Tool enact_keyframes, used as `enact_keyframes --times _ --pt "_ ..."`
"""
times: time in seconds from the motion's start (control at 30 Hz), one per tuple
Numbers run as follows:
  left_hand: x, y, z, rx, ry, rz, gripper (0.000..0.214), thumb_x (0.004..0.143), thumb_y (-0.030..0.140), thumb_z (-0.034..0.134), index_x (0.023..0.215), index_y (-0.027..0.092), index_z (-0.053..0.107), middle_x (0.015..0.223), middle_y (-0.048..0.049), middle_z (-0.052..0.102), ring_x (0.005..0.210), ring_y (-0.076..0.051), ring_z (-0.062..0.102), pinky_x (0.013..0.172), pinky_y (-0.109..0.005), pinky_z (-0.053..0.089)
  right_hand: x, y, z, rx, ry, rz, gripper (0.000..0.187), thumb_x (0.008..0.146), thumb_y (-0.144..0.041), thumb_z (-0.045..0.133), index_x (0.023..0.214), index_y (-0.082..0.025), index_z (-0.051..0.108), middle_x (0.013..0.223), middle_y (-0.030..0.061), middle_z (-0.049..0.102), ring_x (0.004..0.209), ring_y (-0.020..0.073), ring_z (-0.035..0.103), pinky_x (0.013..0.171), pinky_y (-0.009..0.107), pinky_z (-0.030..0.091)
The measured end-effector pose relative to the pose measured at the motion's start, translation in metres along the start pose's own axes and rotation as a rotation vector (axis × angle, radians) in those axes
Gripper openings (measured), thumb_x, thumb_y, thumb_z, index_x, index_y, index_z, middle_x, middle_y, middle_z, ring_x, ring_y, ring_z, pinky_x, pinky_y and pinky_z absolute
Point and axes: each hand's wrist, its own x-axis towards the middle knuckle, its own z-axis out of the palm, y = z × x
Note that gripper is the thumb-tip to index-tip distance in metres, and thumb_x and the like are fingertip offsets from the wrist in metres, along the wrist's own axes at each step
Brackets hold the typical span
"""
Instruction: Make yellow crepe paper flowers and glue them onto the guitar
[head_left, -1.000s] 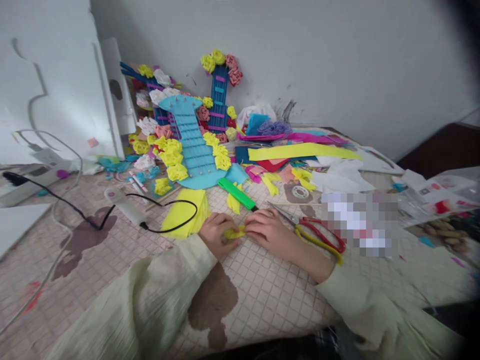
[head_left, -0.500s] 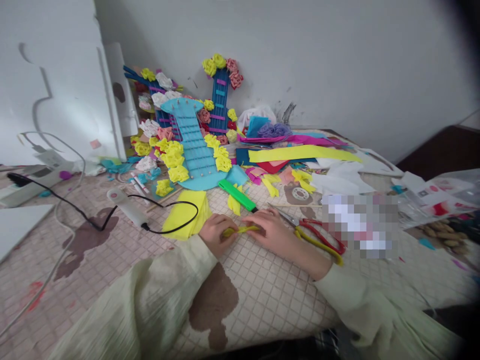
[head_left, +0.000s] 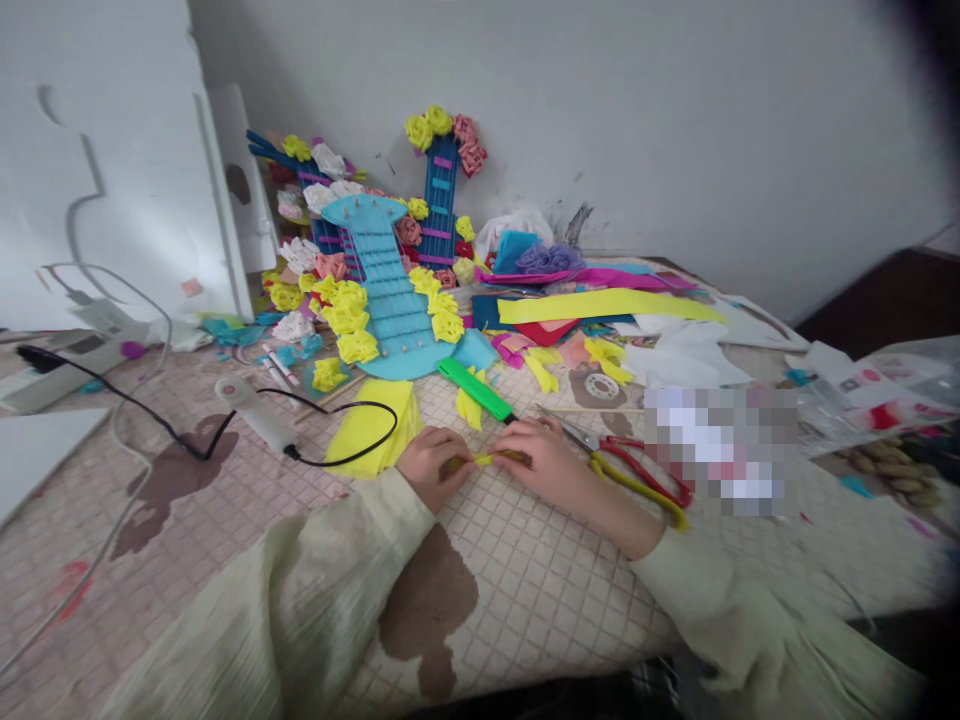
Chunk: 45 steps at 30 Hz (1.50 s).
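Note:
Between my two hands is a small twisted piece of yellow crepe paper (head_left: pixel 486 459), low over the table. My left hand (head_left: pixel 436 466) pinches its left end, and my right hand (head_left: pixel 541 457) pinches the right end; the fingers hide most of the paper. Just left of my left hand lies a stack of yellow paper sheets (head_left: pixel 375 428). Beyond my right hand rests a green-handled utility knife (head_left: pixel 476 390). Scissors (head_left: pixel 637 470) with red and yellow handles lie beside my right wrist.
A light blue paper guitar (head_left: pixel 394 285) with yellow paper flowers leans at the back, before darker blue ones. A white glue gun (head_left: pixel 255 415) trails a black cord at left. Paper strips (head_left: pixel 611 307) and scraps cover the back right. A blurred patch hides something at right.
The yellow paper between my fingertips looks narrower and more tightly twisted than before. Both hands have stayed in nearly the same place.

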Motion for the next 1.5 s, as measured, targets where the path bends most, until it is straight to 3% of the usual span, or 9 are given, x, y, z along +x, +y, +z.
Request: enact_keyframes --times 0.17,0.33,0.53,0.8,0.9,1.07,1.3,1.5 --pt "0.000 0.002 -0.002 -0.024 0.004 -0.024 0.011 0.070 0.021 0.056 0.080 0.016 0.059 0.074 -0.0042 0.063 0.072 -0.018 0.055 0.068 -0.032 0.044 0.002 0.000 0.000 0.006 -0.013 0.095 0.008 0.073 -0.024 0.063 0.081 -0.023 0.065 0.081 0.0008 0.063 0.085 0.0184 0.054 0.081 0.039 0.028" --pt "0.000 0.003 -0.003 -0.052 -0.006 -0.052 0.023 0.068 0.020 0.056 0.090 0.016 0.060 0.067 -0.0018 0.060 0.066 -0.015 0.054 0.063 -0.029 0.045 0.000 -0.002 -0.004 0.071 -0.010 0.097 0.008 0.068 -0.021 0.066 0.076 -0.021 0.063 0.087 0.0023 0.061 0.088 0.0188 0.054 0.080 0.038 0.032" --pt "0.004 0.009 -0.004 -0.090 -0.062 -0.087 0.017 0.065 0.026 0.060 0.080 0.019 0.065 0.078 -0.0050 0.062 0.073 -0.017 0.056 0.068 -0.030 0.045 0.002 -0.007 -0.009 0.260 -0.028 0.121 0.002 0.071 -0.018 0.062 0.071 -0.019 0.060 0.073 0.0002 0.063 0.073 0.0149 0.057 0.070 0.030 0.041" --pt "0.006 0.031 -0.019 -0.158 -0.081 -0.366 0.018 0.074 0.027 0.052 0.068 0.019 0.067 0.052 0.0022 0.064 0.044 -0.010 0.052 0.045 -0.020 0.038 0.014 -0.002 -0.018 0.595 -0.095 0.276 0.015 0.069 -0.026 0.063 0.083 -0.019 0.064 0.075 0.0015 0.068 0.071 0.0156 0.063 0.064 0.028 0.048" --pt "0.007 0.035 -0.024 -0.230 -0.077 -0.440 0.024 0.076 0.031 0.051 0.066 0.017 0.068 0.053 0.0004 0.066 0.047 -0.011 0.057 0.046 -0.020 0.042 0.025 -0.005 -0.027 0.596 -0.102 0.267 0.013 0.069 -0.024 0.062 0.081 -0.018 0.064 0.072 0.0018 0.068 0.066 0.0152 0.063 0.060 0.028 0.049" --pt "0.008 0.032 -0.027 -0.327 -0.036 -0.482 0.029 0.077 0.038 0.049 0.072 0.016 0.067 0.066 -0.0028 0.071 0.062 -0.015 0.065 0.059 -0.024 0.049 0.047 -0.011 -0.037 0.570 -0.052 0.134 0.010 0.069 -0.020 0.062 0.078 -0.019 0.065 0.078 0.0015 0.067 0.072 0.0145 0.061 0.069 0.030 0.049" --pt "0.008 0.030 -0.025 -0.575 0.042 -0.621 0.035 0.076 0.043 0.048 0.080 0.013 0.065 0.067 -0.0067 0.072 0.054 -0.015 0.064 0.047 -0.023 0.046 0.054 -0.007 -0.023 0.844 -0.022 0.189 0.017 0.068 -0.021 0.063 0.085 -0.018 0.061 0.083 0.0021 0.064 0.075 0.0138 0.061 0.069 0.029 0.050" --pt "0.003 0.032 -0.019 -0.657 -0.041 -0.610 0.036 0.078 0.042 0.044 0.078 0.012 0.065 0.069 -0.0078 0.071 0.056 -0.015 0.063 0.045 -0.022 0.043 0.039 -0.004 -0.013 0.972 0.069 0.252 0.019 0.068 -0.022 0.064 0.086 -0.019 0.059 0.084 0.0016 0.065 0.078 0.0130 0.061 0.071 0.028 0.049"
